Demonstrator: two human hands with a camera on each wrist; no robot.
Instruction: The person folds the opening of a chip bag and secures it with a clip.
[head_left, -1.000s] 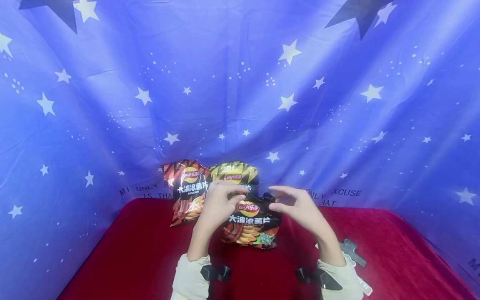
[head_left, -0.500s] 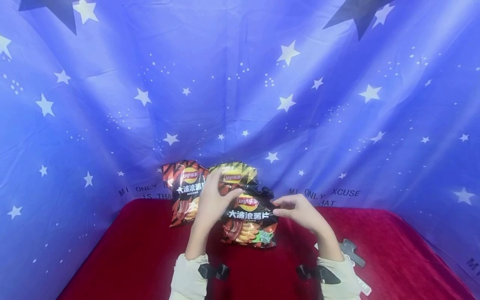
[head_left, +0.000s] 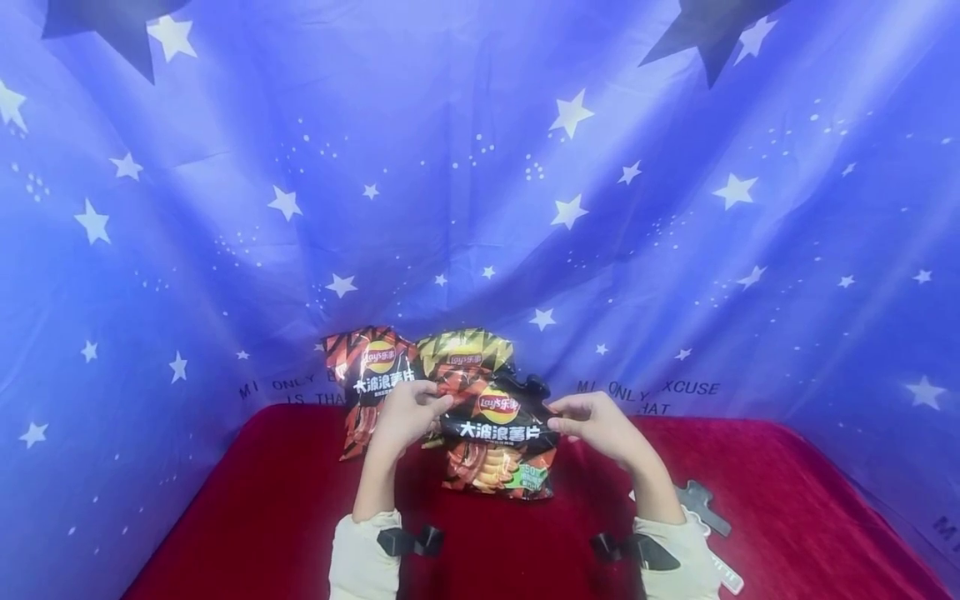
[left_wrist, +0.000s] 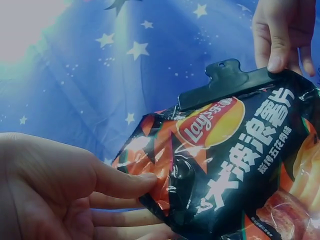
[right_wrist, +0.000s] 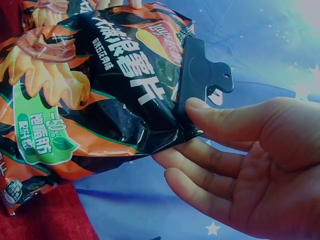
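A black and orange bag of Lay's potato chips (head_left: 498, 433) stands at the middle of the table, its top edge clamped by a black bag clip (left_wrist: 220, 85). With its thumb on the front and fingers behind, my left hand (head_left: 405, 417) pinches the bag's upper left side. On the other side, my right hand (head_left: 600, 423) holds the upper right corner, its thumb on the end of the clip, as the right wrist view shows, and its fingers under the bag's edge.
Behind stand a similar orange chip bag (head_left: 378, 367) and a yellow-green chip bag (head_left: 467, 346). Another dark clip (head_left: 703, 504) and a whitish clip-like piece (head_left: 726, 575) lie by the right forearm on the red cloth (head_left: 247, 508). A blue starry curtain (head_left: 420, 167) hangs behind.
My left hand has moved down and left from the bag's top to its left side. My right hand has dropped slightly to the right corner. The clip stays on the bag's top.
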